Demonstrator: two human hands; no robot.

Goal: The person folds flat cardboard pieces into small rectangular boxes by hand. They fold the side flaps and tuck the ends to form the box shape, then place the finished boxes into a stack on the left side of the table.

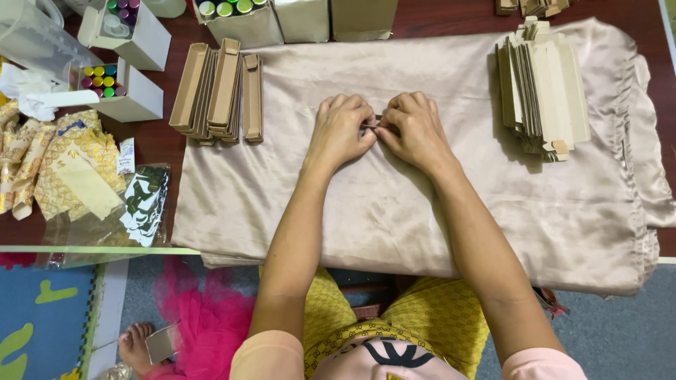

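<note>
- Head view: the left hand (339,132) and right hand (415,130) are pinching together on a small brown cardboard piece (378,121), mostly hidden, over the beige cloth (394,204).
- Folded box stacks (220,90) are lying left; a larger flat blank pile (541,88) is waiting right, so much appears left.

a smooth satin cloth (394,204) with a soft sheen covers the dark, polished wooden counter (155,144). the flat folded sleeves (542,84) and the stacked trays (218,88) are matt brown cardboard. the white boxes (137,98) look like matt card, and the jug (35,35) is clear glossy plastic.
</note>
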